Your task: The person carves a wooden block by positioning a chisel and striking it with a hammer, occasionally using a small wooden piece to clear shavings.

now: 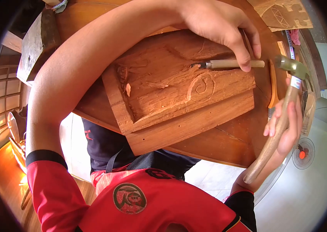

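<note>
A carved wooden panel (159, 96) with a raised border, a spiral and loose shavings lies tilted on the table. My left hand (225, 33) reaches across its far side, closed round the wooden handle of a chisel (225, 64). The chisel lies low over the panel, its dark tip touching the wood above the spiral. On the right, my right hand (289, 125) grips the wooden handle of a hammer (279, 131). The hammer's metal head is up, close to the chisel's butt end but apart from it.
The panel rests on a round wooden table (225, 143). Beside the hammer lies an orange-handled tool (273, 87). Farther back are a patterned board (285, 15) and a measuring tape (290, 40). A weathered wood block (38, 42) stands left; a fan (303, 154) is beyond the table.
</note>
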{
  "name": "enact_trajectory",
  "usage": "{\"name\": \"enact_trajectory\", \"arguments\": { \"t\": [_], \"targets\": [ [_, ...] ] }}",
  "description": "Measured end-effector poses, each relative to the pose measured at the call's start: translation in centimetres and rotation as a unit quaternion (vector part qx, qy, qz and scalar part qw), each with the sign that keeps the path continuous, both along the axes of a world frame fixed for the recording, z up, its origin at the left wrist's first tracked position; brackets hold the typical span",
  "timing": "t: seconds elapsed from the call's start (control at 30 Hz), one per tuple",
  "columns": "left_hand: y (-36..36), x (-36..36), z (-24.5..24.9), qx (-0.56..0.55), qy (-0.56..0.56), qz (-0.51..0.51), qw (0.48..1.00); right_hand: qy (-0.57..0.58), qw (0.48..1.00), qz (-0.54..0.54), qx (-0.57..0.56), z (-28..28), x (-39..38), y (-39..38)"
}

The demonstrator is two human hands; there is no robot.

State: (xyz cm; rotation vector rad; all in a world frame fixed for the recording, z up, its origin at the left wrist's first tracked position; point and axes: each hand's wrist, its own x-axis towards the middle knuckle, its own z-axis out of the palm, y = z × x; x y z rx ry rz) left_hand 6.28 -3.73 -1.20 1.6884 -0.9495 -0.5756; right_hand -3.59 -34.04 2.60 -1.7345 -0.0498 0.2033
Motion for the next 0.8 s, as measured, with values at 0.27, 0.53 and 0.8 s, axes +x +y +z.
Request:
{"name": "enact_trajectory", "arguments": {
  "t": [0.27,0.53,0.8],
  "targets": [
    [0.8,-1.0,0.2,-0.021,-0.160,0.011,0.987,0.047,0.998,-0.011,-0.031,-0.3,-0.4,0.7],
    [0.4,-0.9,1.6,0.026,-0.136,0.003,0.990,0.054,0.998,0.003,-0.034,-0.5,-0.5,0.7],
    [0.7,-1.7,2.0,0.003,-0.147,0.020,0.989,0.044,0.997,0.026,-0.056,-0.5,-0.6,0.6]
  ]
}}
